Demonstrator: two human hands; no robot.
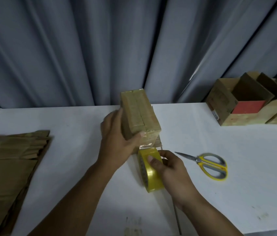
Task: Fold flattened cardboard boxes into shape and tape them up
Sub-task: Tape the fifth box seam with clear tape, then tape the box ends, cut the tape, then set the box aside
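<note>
Two hands work on the bench [236, 142]. The left hand [115, 138] grips the box [139, 113] in the middle so it can't slide, thumb pressing the tape [147, 145] down. The right hand [170, 167] holds the tape roll [148, 171] just below, likely pulling it tight. Scissors [207, 165] lie near for cutting.

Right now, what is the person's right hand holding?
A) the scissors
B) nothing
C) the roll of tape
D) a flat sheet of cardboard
C: the right hand grips the yellow roll of tape, while the scissors lie apart on the table.
</note>
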